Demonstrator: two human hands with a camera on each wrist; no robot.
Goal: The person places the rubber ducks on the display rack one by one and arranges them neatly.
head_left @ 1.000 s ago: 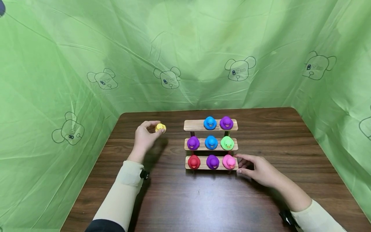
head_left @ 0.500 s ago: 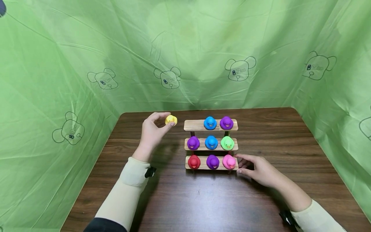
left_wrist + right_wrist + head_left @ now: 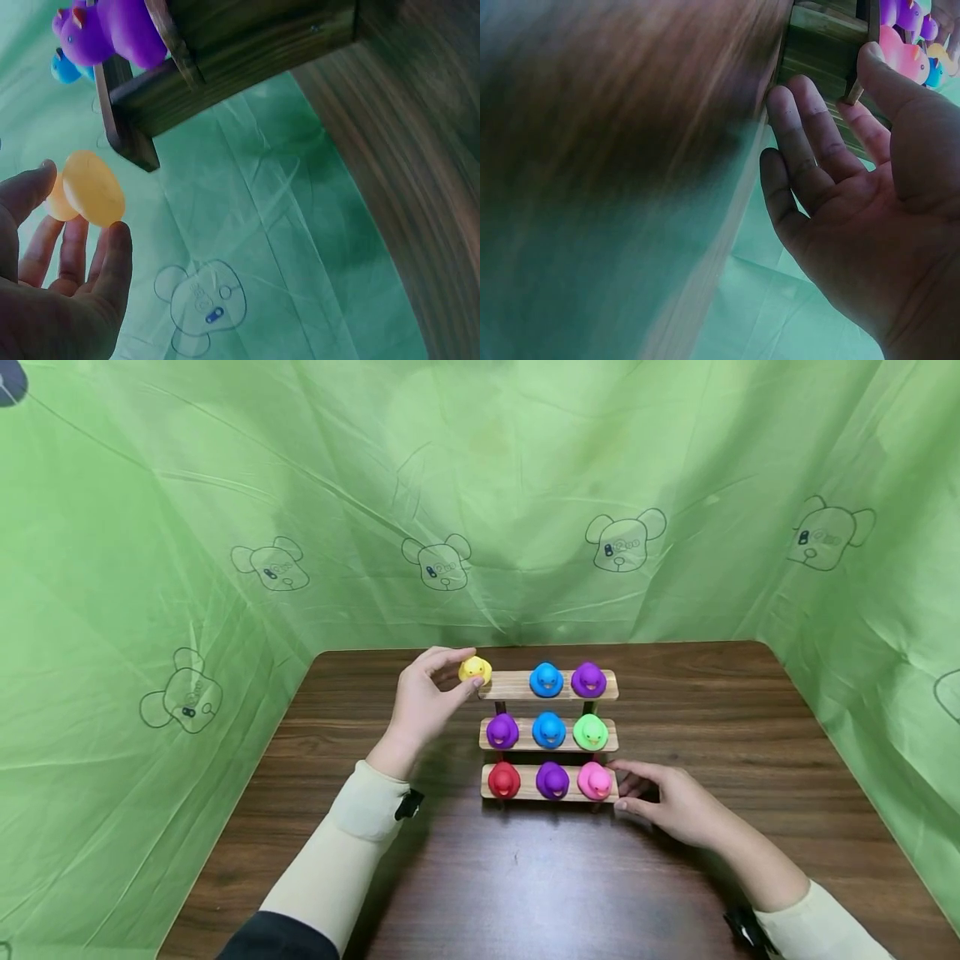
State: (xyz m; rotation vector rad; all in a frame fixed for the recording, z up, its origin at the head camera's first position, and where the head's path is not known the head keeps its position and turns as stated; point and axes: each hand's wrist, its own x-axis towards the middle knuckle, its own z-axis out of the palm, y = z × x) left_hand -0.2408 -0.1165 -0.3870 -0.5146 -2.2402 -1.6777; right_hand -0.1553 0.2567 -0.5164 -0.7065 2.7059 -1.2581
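Observation:
In the head view, my left hand pinches a yellow rubber duck between thumb and fingers, at the left end of the top tier of a three-tier wooden display rack. The left wrist view shows this yellow duck apart from the rack's end. At the lower right, my right hand holds the bottom tier's right end by thumb and index finger, beside a pink duck. The other fingers of that right hand stay off the board. A blue duck and a purple duck sit on the top tier.
The middle tier carries a purple duck, a blue duck and a green duck. A red duck and a purple duck are on the bottom tier. Green cloth surrounds the brown wooden table.
My left hand has carried the yellow duck rightward and slightly away from me, from over the table to the rack's top left end. The right hand has stayed at the rack.

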